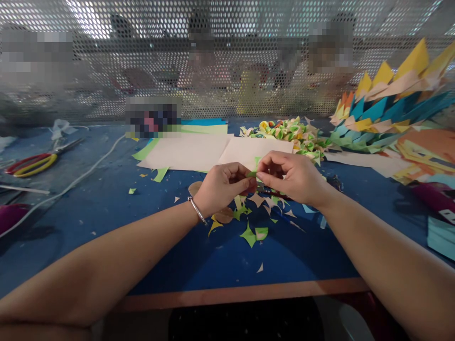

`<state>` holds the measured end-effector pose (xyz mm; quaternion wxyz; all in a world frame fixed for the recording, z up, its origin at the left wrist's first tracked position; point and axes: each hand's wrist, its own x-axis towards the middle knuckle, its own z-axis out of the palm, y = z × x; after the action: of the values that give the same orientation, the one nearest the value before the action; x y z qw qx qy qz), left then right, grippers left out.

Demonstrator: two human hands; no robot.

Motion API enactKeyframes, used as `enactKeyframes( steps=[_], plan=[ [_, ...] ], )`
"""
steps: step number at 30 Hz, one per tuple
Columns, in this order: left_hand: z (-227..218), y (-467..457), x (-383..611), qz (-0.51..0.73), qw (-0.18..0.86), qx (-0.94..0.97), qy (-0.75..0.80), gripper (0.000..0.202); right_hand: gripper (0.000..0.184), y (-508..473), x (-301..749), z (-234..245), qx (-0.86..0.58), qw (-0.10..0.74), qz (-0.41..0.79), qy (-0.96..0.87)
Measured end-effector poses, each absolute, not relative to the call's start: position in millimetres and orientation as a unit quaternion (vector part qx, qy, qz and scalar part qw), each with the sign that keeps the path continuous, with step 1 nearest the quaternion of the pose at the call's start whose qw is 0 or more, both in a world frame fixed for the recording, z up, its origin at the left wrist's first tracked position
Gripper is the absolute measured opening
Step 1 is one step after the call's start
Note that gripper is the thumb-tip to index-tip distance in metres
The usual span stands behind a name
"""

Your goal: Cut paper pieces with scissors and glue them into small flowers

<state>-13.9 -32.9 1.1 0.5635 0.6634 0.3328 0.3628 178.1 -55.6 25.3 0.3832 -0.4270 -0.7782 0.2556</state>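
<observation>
Perforated grey metal screening [220, 90] closes off the far side of the workplace, and behind it we make out people too indistinct to describe. Before it we find a blue-topped work table [167, 265] with a reddish-brown near edge. At the middle of the table, we record a small piece of light green paper [253, 174] raised between two bare hands. We note the left hand [225, 184], a silver bangle [197, 211] at its wrist, with thumb and fingers pinched together on the paper's left side; the right hand [293, 174] has its thumb and forefinger closed on the right side. How the paper is folded we cannot tell. Beneath and just nearer than the hands, we observe scattered green, cream and yellow paper scraps [250, 235]. Pale, flat paper sheets [188, 150] lie beyond the left hand; far right of them sits a heap of small folded multicoloured paper pieces [298, 135]. At far right we list a tiered construction of pointed yellow, blue and cream paper [394, 106]. At left we log red-and-yellow-handled scissors [31, 165] beside a thin white cable [88, 170].
</observation>
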Motion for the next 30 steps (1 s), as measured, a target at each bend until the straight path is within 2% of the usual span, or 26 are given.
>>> enactKeyframes(
  steps=[17,25,30],
  plan=[
    [3.8,-35.7,-12.4,0.372,0.585,0.642,0.329,0.014,0.012,-55.0,178.2,25.4,-0.430,0.373,0.304,-0.764],
    [1.9,-32.7,-14.2,0.373,0.533,0.691,0.314,0.014,0.013,-53.8,180.0,24.2,-0.426,0.363,0.334,-0.758],
    [5.6,-31.7,-16.4,0.354,0.558,0.679,0.320,0.015,0.013,-53.5,181.6,25.5,-0.416,0.359,0.355,-0.757]
  ],
)
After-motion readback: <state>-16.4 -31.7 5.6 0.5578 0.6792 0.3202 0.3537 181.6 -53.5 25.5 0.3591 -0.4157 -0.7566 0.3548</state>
